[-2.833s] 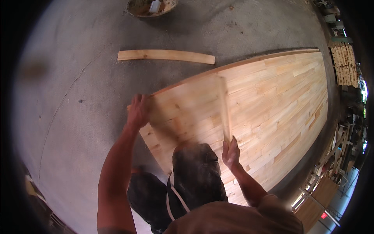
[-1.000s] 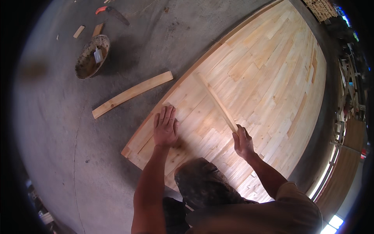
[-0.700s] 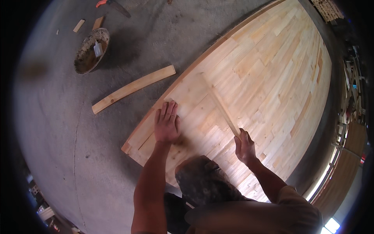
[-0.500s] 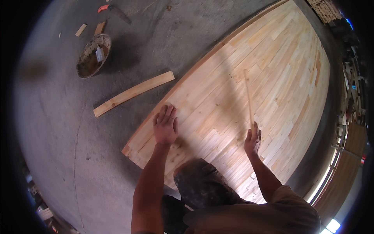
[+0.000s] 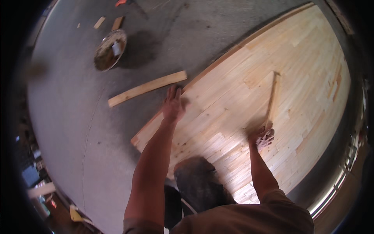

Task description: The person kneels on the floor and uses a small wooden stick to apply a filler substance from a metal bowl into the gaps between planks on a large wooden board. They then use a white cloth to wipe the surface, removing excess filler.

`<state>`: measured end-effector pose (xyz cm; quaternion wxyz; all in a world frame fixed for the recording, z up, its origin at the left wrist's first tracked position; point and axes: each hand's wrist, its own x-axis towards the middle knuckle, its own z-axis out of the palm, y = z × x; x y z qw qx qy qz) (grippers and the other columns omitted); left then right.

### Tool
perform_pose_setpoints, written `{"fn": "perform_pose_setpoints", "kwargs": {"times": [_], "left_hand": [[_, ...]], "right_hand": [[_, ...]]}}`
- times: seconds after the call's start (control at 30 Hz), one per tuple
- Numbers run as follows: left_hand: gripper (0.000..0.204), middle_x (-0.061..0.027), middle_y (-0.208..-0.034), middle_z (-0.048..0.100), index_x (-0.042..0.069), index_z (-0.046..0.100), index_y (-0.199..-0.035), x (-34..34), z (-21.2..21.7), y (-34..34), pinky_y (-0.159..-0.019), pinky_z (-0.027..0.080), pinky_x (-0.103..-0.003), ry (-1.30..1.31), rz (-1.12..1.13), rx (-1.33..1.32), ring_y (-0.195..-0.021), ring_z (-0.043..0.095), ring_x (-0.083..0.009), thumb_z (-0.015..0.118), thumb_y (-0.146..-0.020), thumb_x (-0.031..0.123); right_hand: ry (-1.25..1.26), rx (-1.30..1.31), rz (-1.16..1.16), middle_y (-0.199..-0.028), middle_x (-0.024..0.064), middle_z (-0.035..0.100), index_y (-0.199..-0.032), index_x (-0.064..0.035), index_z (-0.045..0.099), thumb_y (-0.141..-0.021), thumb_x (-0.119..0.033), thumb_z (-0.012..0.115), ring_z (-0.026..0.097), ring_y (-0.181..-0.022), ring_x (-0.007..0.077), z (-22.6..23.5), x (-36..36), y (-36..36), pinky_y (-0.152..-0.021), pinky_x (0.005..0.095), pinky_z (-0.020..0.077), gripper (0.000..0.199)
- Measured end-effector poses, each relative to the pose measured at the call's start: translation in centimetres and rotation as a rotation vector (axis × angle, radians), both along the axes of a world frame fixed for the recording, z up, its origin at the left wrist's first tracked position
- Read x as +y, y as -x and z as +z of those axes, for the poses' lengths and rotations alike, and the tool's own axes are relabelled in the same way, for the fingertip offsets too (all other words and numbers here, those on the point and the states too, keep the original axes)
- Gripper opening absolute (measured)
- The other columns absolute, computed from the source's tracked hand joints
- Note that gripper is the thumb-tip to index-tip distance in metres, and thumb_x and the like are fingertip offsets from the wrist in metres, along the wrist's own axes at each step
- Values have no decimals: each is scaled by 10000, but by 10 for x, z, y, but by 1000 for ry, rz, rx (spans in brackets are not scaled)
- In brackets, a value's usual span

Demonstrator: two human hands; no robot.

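Note:
A large panel of pale wooden strips (image 5: pixel 233 97) lies before me, with a darker strip along its left edge. My left hand (image 5: pixel 174 106) is at that edge, its fingers stretched forward and nothing seen in them. Over the middle of the panel, my right hand (image 5: pixel 262 138) is closed on the near end of a narrow wooden slat (image 5: pixel 274 95). The slat points away from me, tilted slightly right, with one side in shadow. Whether its far end touches the panel I cannot tell.
On the grey floor left of the panel lies a loose board (image 5: pixel 148 88). Beyond it stands a dirty bucket (image 5: pixel 104 52) with a white object inside, near small wood offcuts (image 5: pixel 99 22). A red-handled tool (image 5: pixel 121 2) is at the top edge. My knee (image 5: pixel 198 177) is at the panel's near side.
My left hand has moved from the panel's surface forward to its left edge. The slat in my right hand has turned, showing a broader face. The whole view has shifted.

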<state>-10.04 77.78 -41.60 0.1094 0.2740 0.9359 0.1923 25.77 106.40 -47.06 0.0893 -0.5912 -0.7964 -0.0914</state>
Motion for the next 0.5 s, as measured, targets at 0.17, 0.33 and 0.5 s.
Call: {"fn": "perform_pose_setpoints", "kwargs": {"times": [0.17,0.33,0.5], "left_hand": [[440,-164,-1460,664,84,658,-1428,-126,15,-62,-1130,491,-519,147,443,184,-1368,625,-361,751,-1000,135],[483,-223,-1392,621,49,614,-1454,-228,-8,-123,-1112,502,-534,-67,739,178,-1337,575,-449,777,-1016,174],[593,-189,-1295,599,50,586,-1499,-238,-15,-114,-977,538,-486,-107,599,83,-1138,616,-394,843,-980,179]], "right_hand": [[-20,-30,-9,-1457,169,613,-1657,-138,520,-1107,-345,622,600,-1269,416,2,3,0,-985,601,492,597],[68,-69,-54,-1504,171,580,-1669,-163,513,-1106,-335,624,586,-1319,406,3,7,0,-1006,608,494,599],[-72,-40,29,-1494,164,605,-1677,-174,514,-1119,-335,609,603,-1321,418,-9,6,-8,-1032,622,496,589]]}}
